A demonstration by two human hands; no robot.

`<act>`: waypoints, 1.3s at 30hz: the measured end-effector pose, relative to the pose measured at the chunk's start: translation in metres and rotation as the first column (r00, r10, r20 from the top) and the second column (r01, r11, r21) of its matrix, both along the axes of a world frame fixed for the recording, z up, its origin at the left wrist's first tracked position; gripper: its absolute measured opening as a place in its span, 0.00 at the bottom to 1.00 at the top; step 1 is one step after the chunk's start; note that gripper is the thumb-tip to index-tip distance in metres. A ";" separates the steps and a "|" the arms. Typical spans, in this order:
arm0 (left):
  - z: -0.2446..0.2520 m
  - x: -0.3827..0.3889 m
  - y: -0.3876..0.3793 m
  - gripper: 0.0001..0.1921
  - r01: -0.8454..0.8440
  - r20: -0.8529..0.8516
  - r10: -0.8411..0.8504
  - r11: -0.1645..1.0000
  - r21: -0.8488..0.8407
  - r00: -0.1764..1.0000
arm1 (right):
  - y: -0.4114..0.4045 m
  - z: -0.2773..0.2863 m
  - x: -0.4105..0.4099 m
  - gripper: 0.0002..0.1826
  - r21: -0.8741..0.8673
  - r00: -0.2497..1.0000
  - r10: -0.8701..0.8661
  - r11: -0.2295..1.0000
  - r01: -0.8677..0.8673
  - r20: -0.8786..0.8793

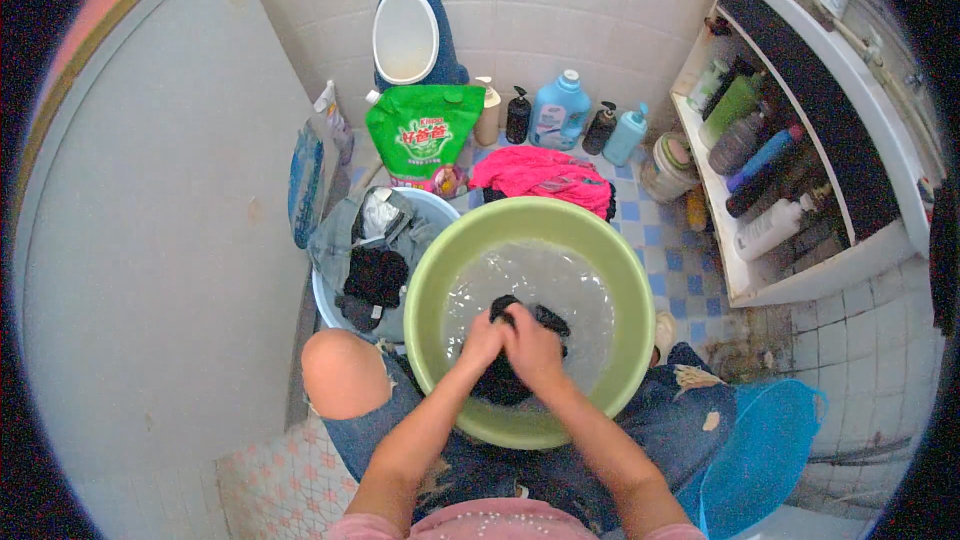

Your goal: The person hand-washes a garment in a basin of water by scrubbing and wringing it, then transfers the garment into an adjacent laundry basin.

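Observation:
A green plastic basin (531, 214) with greyish water stands between my knees. Dark wet cloth (502, 382) lies in the water, partly hidden under my wrists. My left hand (486, 339) and my right hand (531, 341) meet over the middle of the basin, both closed on the dark cloth, a bunch of which shows above the fingers. More of it spreads beyond my right hand. Behind the basin's left side, a light blue basin (324, 300) holds grey and black clothes (375, 276). Pink cloth (544, 174) is heaped just behind the green basin.
A green detergent pouch (426, 133), a blue detergent bottle (559, 111) and several pump bottles stand along the tiled wall. At right is a white shelf unit (795, 281) with bottles, and a blue plastic tub (772, 457) nearer me. A grey door (165, 217) fills the left side.

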State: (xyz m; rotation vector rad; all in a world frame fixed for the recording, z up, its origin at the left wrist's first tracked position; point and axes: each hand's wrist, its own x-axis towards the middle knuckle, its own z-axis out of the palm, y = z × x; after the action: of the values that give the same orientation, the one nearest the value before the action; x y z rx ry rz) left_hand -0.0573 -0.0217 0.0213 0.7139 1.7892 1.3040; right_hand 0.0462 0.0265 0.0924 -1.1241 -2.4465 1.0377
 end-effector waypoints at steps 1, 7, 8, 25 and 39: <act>0.028 0.008 0.001 0.14 0.104 -0.102 -0.118 0.986 -0.131 0.988 | 0.017 -0.002 0.003 0.14 0.065 0.989 -0.098 0.994 0.092 0.108; 0.081 0.014 -0.006 0.18 0.166 0.458 -0.149 0.986 0.004 0.877 | 0.066 -0.056 0.033 0.17 -0.265 0.918 -0.340 0.922 0.283 -0.204; 0.088 0.012 -0.005 0.19 0.088 0.511 -0.099 0.995 0.047 0.854 | 0.062 -0.067 0.034 0.15 -0.458 0.898 -0.293 0.881 0.120 -0.328; 0.014 0.016 0.017 0.21 -0.082 -0.036 0.079 0.993 -0.085 0.996 | 0.048 -0.059 0.026 0.13 0.031 0.956 -0.292 0.956 0.292 -0.004; 0.004 -0.005 0.013 0.26 -0.140 0.147 0.157 0.984 -0.114 0.977 | 0.029 -0.037 0.017 0.12 0.086 0.975 -0.205 0.973 0.212 -0.087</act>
State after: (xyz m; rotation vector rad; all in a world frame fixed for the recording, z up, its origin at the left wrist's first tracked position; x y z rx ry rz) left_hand -0.0619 -0.0083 0.0248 0.4159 1.7947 1.3161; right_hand 0.0630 0.0553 0.0557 -1.2531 -2.2351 0.8759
